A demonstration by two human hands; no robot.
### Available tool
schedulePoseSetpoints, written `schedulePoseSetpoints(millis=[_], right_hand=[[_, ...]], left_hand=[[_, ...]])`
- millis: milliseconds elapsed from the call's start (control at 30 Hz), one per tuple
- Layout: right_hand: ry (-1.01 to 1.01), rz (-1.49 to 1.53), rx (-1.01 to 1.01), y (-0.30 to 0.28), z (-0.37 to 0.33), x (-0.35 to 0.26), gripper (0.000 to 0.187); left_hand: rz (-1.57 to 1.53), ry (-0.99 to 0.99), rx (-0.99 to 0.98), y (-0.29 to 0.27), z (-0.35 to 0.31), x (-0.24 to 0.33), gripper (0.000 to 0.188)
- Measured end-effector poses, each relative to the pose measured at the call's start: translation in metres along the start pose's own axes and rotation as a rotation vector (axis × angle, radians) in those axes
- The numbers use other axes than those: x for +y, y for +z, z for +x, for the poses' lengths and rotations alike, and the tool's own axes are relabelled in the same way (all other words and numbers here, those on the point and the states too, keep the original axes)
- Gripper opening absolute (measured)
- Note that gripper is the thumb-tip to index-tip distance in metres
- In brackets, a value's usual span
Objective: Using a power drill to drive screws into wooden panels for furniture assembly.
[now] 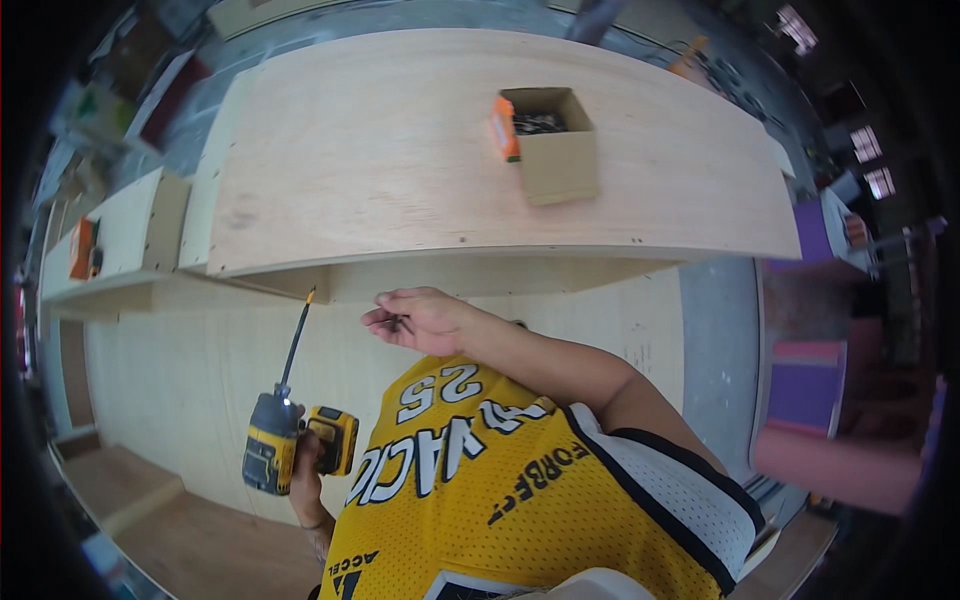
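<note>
Biggest first, and it's the pale cabinet (370,150) stretching wide in front of the person, top on, boards meeting, and along the front edge a few dark dots (462,240) that look like fasteners sunk in already! So some of the joining seems done; whether every joint is fixed, there's no telling from here. Up on that cabinet, right of the middle, stands the open box (559,168), dark hardware (540,123) inside, so there's plenty unused, and it sits beyond both hands.

Now the drill (268,440), and the left hand (308,468) has it wrapped around the grip, battery toward the body. Its long bit (294,345) points away toward the cabinet's front edge, the tip near that edge; contact can't be judged, and no screw can be made out on it.

Over to the right hand (435,318), just in front of the shirt (430,440), palm turned up, fingers curled on a few small dark screws (400,323)! Those look to be unplaced, clear of the wood, to the right of the bit and well apart from the box.
</note>
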State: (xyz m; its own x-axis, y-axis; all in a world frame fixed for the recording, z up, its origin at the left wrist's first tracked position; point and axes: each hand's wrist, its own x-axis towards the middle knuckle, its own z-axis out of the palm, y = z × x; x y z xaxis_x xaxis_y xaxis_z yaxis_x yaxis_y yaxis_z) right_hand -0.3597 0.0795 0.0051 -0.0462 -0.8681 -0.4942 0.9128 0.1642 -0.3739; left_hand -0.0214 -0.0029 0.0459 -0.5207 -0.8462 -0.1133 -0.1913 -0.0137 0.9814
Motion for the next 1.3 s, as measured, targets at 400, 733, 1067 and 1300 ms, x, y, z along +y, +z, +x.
schedulePoseSetpoints(millis=[400,733,1067,1300], right_hand=[[-0.285,0.211,-0.005,0.012,-0.003,-0.001,0.007],[-0.397,0.276,0.108,0.004,-0.027,0.003,0.011],[-0.457,0.298,0.081,0.003,-0.036,-0.001,0.012],[-0.467,0.29,0.072,0.008,-0.039,0.0,0.011]], left_hand=[[0.238,0.202,-0.294,0.001,0.016,0.013,0.034],[0.437,0.277,-0.342,0.018,0.032,0.032,0.024],[0.271,0.105,-0.374,0.025,0.035,0.056,0.026],[0.334,0.148,-0.438,0.014,0.048,0.079,0.026]])
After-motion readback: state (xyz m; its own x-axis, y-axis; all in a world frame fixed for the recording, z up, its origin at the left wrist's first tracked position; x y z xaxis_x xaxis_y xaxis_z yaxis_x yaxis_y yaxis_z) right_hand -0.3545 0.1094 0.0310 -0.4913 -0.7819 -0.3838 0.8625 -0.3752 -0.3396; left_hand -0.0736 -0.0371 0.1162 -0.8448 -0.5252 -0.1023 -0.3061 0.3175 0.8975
